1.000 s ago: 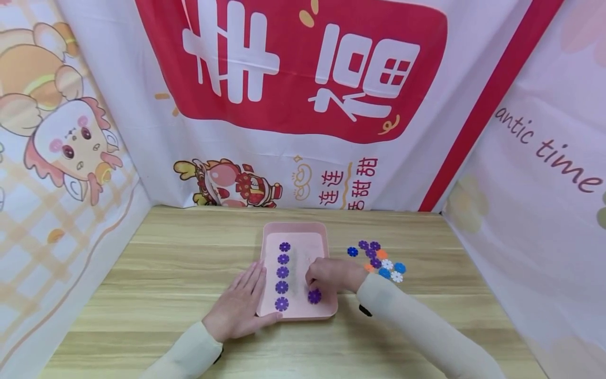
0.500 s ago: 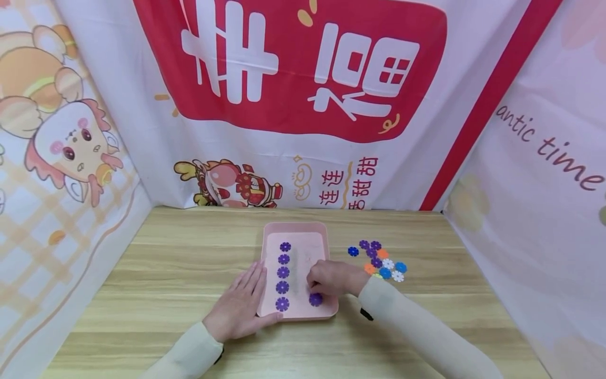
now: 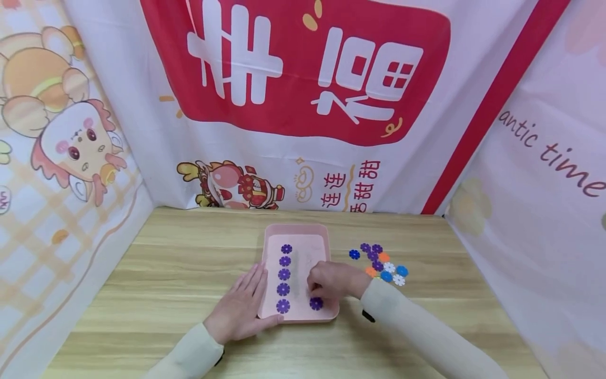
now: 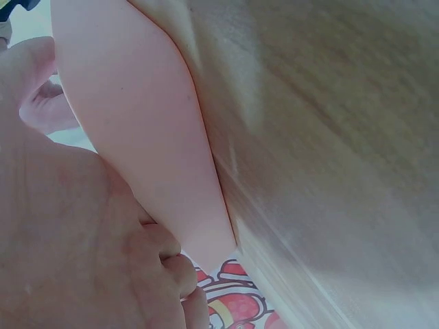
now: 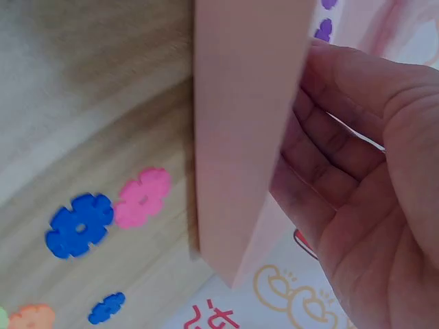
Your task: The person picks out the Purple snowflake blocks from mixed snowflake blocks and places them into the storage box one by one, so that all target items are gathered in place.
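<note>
A pink tray [image 3: 295, 228] lies on the table with a column of several purple snowflake discs [image 3: 283, 274] along its left side. My left hand [image 3: 239, 305] rests spread against the tray's left wall, its thumb over the near corner. In the left wrist view, its fingers lie along the pink wall. Inside the tray at right, my right hand [image 3: 331, 279] has curled fingers, with its fingertips at the far edge of a single purple snowflake disc [image 3: 316, 303] near the front. The right wrist view shows that hand [image 5: 370, 144] behind the tray wall, its fingertips hidden.
Right of the tray lies a loose pile of snowflake discs [image 3: 386, 267] in purple, orange, white and blue. A dark blue disc [image 3: 354, 254] lies a little apart, nearer the tray. Printed cloth [image 3: 293, 184] hangs at the back edge and both sides of the wooden table [image 3: 213, 226].
The single purple disc has shifted slightly toward the tray's near edge, with my right fingertips staying at it. My left hand has kept its place on the tray.
</note>
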The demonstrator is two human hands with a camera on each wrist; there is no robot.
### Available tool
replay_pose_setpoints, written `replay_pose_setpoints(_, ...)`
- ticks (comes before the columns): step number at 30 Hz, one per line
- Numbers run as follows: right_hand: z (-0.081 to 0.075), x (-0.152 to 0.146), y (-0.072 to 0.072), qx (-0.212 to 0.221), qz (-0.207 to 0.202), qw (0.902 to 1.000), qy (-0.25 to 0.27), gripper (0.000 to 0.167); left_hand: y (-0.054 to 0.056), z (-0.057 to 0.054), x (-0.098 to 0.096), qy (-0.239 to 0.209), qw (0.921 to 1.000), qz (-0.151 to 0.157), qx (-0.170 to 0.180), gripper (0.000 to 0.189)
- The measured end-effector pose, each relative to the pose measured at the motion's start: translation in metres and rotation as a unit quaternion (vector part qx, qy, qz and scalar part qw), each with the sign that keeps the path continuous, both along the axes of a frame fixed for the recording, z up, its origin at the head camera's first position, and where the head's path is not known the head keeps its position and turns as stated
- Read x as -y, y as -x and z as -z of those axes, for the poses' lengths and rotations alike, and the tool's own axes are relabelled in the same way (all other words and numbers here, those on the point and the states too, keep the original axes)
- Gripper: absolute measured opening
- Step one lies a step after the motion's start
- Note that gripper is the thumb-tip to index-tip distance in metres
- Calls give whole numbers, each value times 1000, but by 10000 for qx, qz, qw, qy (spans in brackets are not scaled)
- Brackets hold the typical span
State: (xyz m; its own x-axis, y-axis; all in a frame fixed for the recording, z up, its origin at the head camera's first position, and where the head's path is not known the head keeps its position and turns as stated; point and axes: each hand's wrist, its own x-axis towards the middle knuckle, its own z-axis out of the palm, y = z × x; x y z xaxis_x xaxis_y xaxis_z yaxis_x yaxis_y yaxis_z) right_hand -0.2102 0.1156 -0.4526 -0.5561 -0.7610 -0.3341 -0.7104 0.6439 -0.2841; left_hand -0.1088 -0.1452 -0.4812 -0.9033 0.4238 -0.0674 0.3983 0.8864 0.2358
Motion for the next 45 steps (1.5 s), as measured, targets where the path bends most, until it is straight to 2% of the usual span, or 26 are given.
replay_pose_setpoints(5,-10,-6,3,-185,-10,9997,140,9,0,0,-1,30,10000,52,-58,111)
replay_pose_setpoints(11,-30,-22,14,-482,49,9987,175,11,1,-2,-1,45,10000,10,51,111)
replay_pose_setpoints(19,-48,-57,41,-803,54,9955,497,4,0,-2,-1,53,9998,-33,179,112)
replay_pose_setpoints(24,-51,-80,62,-901,446,9947,219,5,0,-2,-2,52,10000,15,63,111)
replay_pose_setpoints(30,-44,-102,82,-910,970,9911,92,11,1,-1,-1,66,10000,35,19,110)
replay_pose_setpoints(36,-25,-121,95,-919,1315,9870,78,18,0,-1,-1,69,10000,42,16,111)
replay_pose_setpoints(40,-9,-132,97,-783,1631,9835,45,27,-1,-2,-2,72,10000,37,45,111)
replay_pose_setpoints(45,10,-137,95,-724,1890,9792,103,27,0,-2,-1,37,10000,23,49,110)
